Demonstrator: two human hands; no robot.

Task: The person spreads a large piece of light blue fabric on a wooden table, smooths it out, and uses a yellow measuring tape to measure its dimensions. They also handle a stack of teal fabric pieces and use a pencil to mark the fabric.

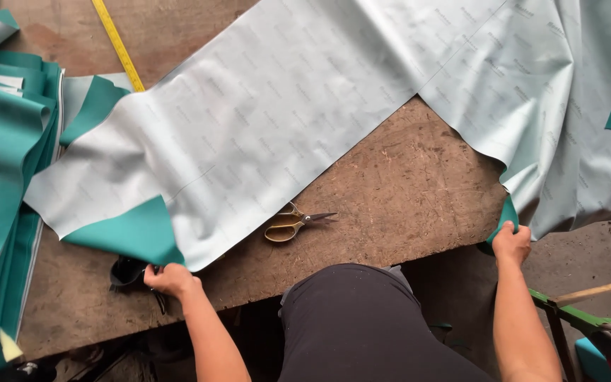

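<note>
A worker's left hand (171, 278) pinches the near corner of a long sheet of pale-backed teal vinyl fabric (284, 120), while the right hand (511, 242) grips the sheet's edge where it drops off the worn chipboard worktable (397, 191). The sheet lies face down, slanting across the table, a teal corner folded over beside the left hand. Brass-handled scissors (293, 223) rest just beside its near edge. A yellow measuring tape (118, 44) runs under the fabric; more teal material (1, 177) is heaped at left
</note>
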